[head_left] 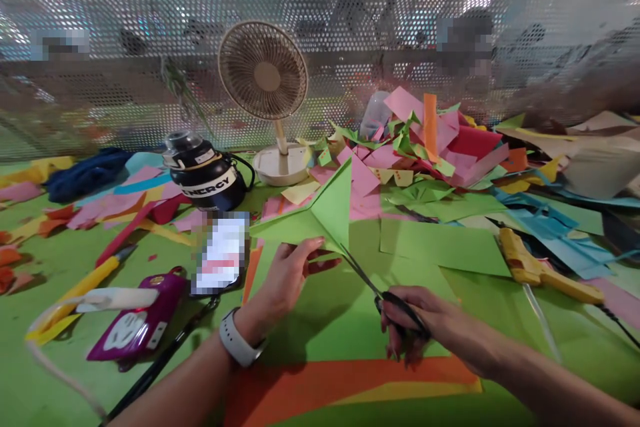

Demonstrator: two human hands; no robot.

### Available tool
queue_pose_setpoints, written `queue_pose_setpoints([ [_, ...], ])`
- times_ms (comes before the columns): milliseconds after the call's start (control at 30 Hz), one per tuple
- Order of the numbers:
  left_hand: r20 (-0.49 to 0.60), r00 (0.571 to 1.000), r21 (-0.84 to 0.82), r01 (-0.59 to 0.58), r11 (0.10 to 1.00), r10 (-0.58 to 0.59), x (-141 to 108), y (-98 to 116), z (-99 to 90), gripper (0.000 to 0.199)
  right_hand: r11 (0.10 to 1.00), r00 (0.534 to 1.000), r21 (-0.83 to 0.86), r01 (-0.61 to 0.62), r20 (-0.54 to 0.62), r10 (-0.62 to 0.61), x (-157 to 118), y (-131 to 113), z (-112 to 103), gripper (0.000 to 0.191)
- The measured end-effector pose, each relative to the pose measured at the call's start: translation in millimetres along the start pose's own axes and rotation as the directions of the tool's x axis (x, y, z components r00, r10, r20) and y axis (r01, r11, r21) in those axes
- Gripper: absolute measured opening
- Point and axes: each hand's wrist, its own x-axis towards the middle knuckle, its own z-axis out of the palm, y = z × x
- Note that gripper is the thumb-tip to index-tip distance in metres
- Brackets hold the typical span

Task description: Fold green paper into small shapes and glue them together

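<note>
Light-green folded paper (333,207) is pinched by left hand (287,277); right hand (434,308) grips black-handled metal scissors (367,279). Far left, I cannot see inside the black round bottle (207,177).

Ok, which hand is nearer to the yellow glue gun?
Right. The right hand, around the scissors, is to the left of the yellow glue gun; the left hand, at the folded green paper, is farther left.

Room is lying between the left hand (289,275) and right hand (407,323); the fan (265,73), paper heap (383,159) and, probably, hazy mesh (340,40) are blocking behind.
</note>
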Motion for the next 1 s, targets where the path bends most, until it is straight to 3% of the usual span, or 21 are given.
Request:
queue_pose_setpoints([
  [300, 0.037, 0.997, 0.022, 0.061, 0.998, -0.062, -1.2, -7.1, -7.8, 0.022, 1.0, 0.999, 0.01, 0.021, -0.042, -0.02, -0.8, -3.0, 3.0, 0.056],
  [733, 0.081, 0.996, -0.054, 0.043, 0.998, -0.038, -3.9, -5.8, -0.6, 0.025, 0.999, 0.998, -0.013, 0.044, -0.051, -0.045, -0.9, -3.6, 4.5, 0.054],
  [1000, 0.094, 0.995, -0.023, 0.022, 0.999, -0.02, -1.5, -10.4, -5.8, 0.027, 0.998, 0.996, -0.039, 0.052, -0.068, -0.054, -1.1, -2.8, 2.7, 0.053],
])
